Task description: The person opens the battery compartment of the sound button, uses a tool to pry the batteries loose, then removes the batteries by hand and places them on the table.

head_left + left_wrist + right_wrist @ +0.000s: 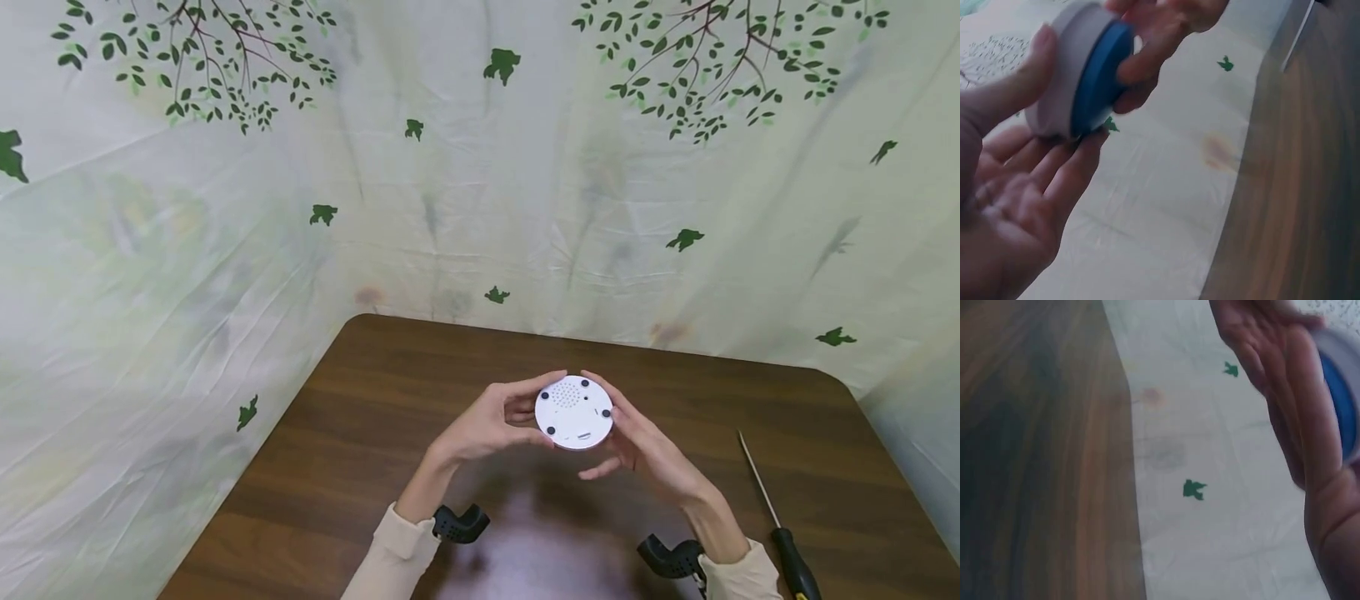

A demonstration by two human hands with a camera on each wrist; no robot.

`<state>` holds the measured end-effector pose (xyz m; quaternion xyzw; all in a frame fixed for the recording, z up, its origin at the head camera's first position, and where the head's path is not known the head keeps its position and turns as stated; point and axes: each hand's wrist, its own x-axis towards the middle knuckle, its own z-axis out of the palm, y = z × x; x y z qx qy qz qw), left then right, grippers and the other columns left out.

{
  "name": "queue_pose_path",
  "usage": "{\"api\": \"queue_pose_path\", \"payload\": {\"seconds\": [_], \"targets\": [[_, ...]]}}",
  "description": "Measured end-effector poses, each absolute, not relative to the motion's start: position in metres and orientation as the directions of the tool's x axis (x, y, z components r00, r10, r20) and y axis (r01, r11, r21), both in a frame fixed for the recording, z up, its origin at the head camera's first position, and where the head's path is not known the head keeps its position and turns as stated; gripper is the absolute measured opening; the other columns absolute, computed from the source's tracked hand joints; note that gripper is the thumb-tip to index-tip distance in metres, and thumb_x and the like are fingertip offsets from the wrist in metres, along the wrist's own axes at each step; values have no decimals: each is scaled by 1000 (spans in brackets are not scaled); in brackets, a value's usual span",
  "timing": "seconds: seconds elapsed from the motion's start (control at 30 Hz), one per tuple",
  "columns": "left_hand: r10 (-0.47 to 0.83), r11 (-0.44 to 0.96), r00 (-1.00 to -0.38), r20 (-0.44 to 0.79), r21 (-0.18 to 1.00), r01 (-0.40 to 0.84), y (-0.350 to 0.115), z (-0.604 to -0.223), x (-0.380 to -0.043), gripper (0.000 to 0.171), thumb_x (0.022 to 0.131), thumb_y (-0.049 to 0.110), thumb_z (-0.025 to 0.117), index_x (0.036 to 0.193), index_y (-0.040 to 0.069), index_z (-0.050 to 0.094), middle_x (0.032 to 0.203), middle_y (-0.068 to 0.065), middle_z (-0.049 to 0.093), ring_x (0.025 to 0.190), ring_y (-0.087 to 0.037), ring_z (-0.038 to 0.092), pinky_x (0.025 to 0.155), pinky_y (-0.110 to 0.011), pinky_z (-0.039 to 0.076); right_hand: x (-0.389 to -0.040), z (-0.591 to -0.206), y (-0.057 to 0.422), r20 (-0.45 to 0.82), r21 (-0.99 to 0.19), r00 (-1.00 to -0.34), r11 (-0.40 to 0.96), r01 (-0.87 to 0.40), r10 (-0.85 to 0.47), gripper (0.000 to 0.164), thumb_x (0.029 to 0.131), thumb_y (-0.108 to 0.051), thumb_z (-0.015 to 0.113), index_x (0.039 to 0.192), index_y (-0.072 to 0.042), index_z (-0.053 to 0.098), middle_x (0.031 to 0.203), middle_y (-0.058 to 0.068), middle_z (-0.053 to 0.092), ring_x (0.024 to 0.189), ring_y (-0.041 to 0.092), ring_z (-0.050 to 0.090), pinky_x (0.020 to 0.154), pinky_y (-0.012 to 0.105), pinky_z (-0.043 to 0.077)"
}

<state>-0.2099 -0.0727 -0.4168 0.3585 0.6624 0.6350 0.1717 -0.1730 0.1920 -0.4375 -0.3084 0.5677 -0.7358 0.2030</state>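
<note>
Fingers of both hands curled round white disc [573, 412] above brown table [390, 392]; leaf-print cloth [187, 275] behind.

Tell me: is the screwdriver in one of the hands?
No, the screwdriver lies on the table while both hands hold the round device.

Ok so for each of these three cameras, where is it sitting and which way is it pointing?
Head: worn on the head, looking forward and down at the wooden table, both hands holding the round device, screwdriver at right; sleeves show.
Left wrist: looks along the left hand at the device's white and blue edge.
Right wrist: looks past the right hand toward the table edge.
All share the device; both wrist views show the leaf-print cloth.
</note>
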Motion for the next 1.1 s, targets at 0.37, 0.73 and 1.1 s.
{"api": "queue_pose_path", "payload": {"seconds": [0.37, 0.73, 1.1], "targets": [[738, -137, -636, 227, 973, 188, -72, -431, -221, 77, 93, -6, 70, 161, 2, 33, 162, -22, 41, 140, -28, 55, 106, -29, 54, -180, -457, 195, 325, -922, -672, -381, -69, -666, 69, 109, 6, 29, 167, -11, -6, 164, 4, 24, 133, 23, 61, 105, 51, 54], [609, -87, -742, 279, 954, 288, -51, -440, -211, 93, 84, -11, 79, 161, 9, 33, 161, -18, 42, 138, -22, 53, 105, -23, 52, -167, -466, 182, 339, -932, -782, -303, -201, -523, 70, 111, 1, 35, 167, -13, -5, 153, 3, 36, 132, 10, 59, 106, 34, 55], [720, -2, -665, 200, 959, 285, -58, -442, -223, 88, 80, -7, 85, 156, 7, 43, 150, -15, 55, 129, -16, 60, 105, -26, 54, -169, -453, 191, 198, -906, -865, 251, -341, -460, 87, 94, -14, 77, 163, -18, 25, 151, 18, 44, 114, 9, 63, 90, 26, 60]]}}
